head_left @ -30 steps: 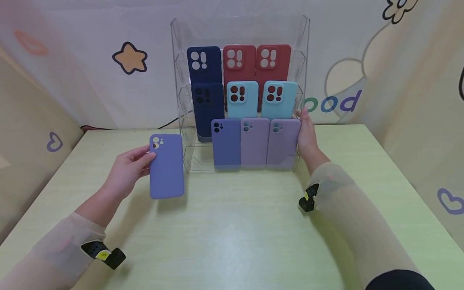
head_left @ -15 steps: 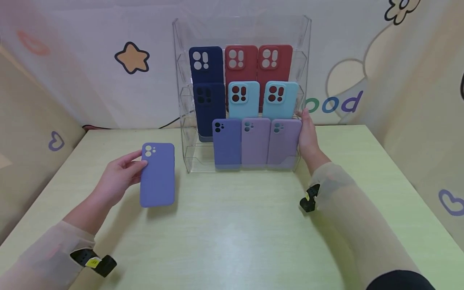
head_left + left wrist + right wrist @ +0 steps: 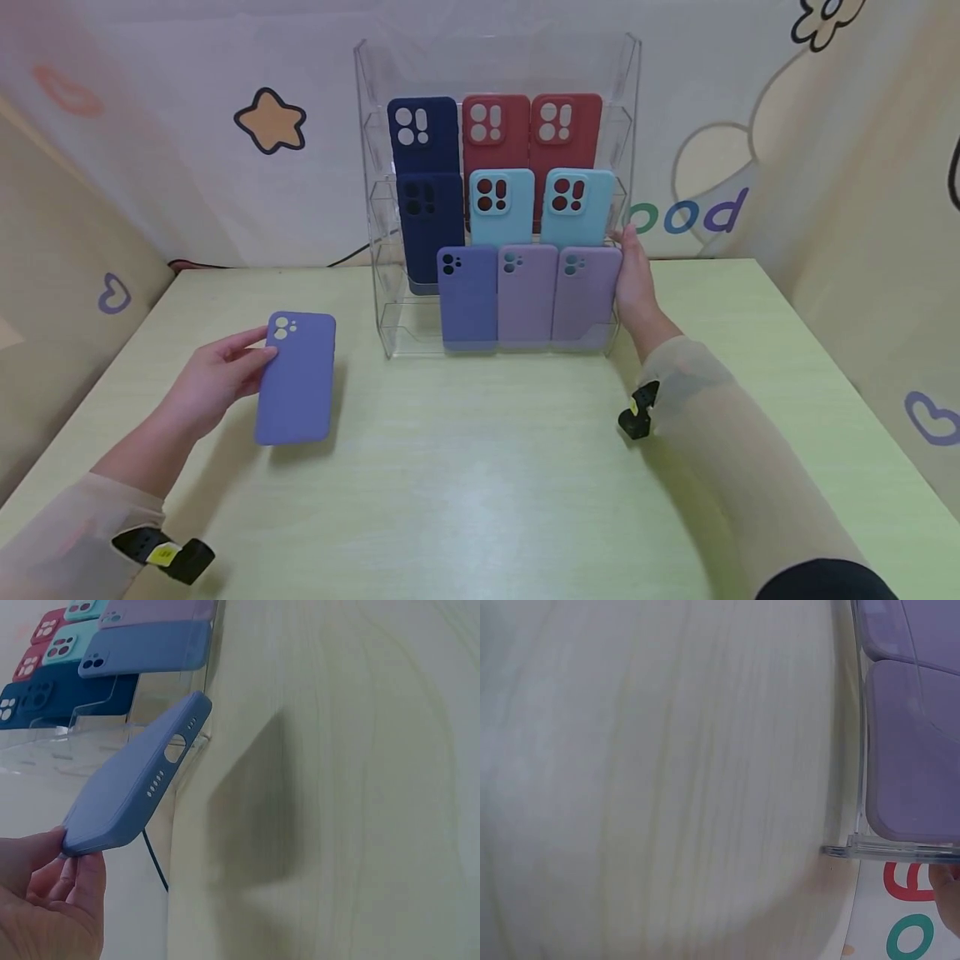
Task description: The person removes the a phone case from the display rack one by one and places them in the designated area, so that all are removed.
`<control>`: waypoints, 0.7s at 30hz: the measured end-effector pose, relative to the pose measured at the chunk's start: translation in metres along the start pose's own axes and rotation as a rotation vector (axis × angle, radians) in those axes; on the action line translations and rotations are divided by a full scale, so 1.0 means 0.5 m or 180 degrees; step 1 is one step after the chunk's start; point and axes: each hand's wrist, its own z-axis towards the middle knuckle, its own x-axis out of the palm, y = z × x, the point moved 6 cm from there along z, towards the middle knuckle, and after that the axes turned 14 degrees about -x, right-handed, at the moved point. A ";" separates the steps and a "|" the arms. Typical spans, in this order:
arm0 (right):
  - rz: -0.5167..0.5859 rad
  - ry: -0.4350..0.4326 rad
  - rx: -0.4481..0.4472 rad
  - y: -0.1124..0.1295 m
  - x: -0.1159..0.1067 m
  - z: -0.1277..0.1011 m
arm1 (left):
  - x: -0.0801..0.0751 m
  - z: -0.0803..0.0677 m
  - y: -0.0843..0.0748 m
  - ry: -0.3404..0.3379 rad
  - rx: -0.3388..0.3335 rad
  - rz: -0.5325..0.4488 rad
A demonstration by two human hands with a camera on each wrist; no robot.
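My left hand [image 3: 213, 379] pinches a blue-purple phone case [image 3: 296, 379] by its left edge, thumb in front. The case is held up over the left part of the table, its shadow beside it. In the left wrist view the case [image 3: 142, 776] shows its end with a port cutout and speaker holes. My right hand [image 3: 637, 283] grips the right side of a clear acrylic display rack [image 3: 408, 340]; part of its fingers is hidden. In the right wrist view only a bit of the hand [image 3: 949, 896] shows beside the rack's side panel [image 3: 900, 850].
The rack's tiers hold navy cases [image 3: 423, 137], red cases [image 3: 495, 150], light blue cases [image 3: 502, 225], lilac cases [image 3: 527, 300] and one blue-purple case [image 3: 468, 300]. It stands at the back of the pale wooden table [image 3: 480, 467], before a printed curtain [image 3: 187, 150].
My left hand has carried the blue-purple phone case left and toward me, away from the rack, and the case has tilted slightly. The right hand stays at the rack's side.
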 end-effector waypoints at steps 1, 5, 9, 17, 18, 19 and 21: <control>0.0006 0.0005 -0.0001 0.000 0.000 0.000 | -0.003 0.000 0.003 -0.0006 -0.0008 0.0047; 0.0023 0.0022 0.0017 0.002 0.001 0.000 | -0.017 0.006 0.014 -0.0004 -0.0033 0.0204; 0.0023 0.0001 -0.0008 0.003 0.000 0.001 | -0.032 0.016 0.024 0.0024 -0.0024 0.0224; 0.0047 0.0010 -0.0063 0.004 0.000 -0.002 | -0.067 0.033 0.052 -0.0033 -0.0150 0.0570; 0.0047 0.0008 -0.0062 0.004 -0.001 -0.002 | -0.071 0.034 0.057 -0.0043 -0.0193 0.0622; 0.0038 0.0002 -0.0058 0.003 -0.001 -0.003 | -0.075 0.035 0.062 -0.0046 -0.0231 0.0661; 0.0031 0.0006 -0.0061 0.003 -0.001 -0.002 | -0.082 0.035 0.071 -0.0050 -0.0287 0.0696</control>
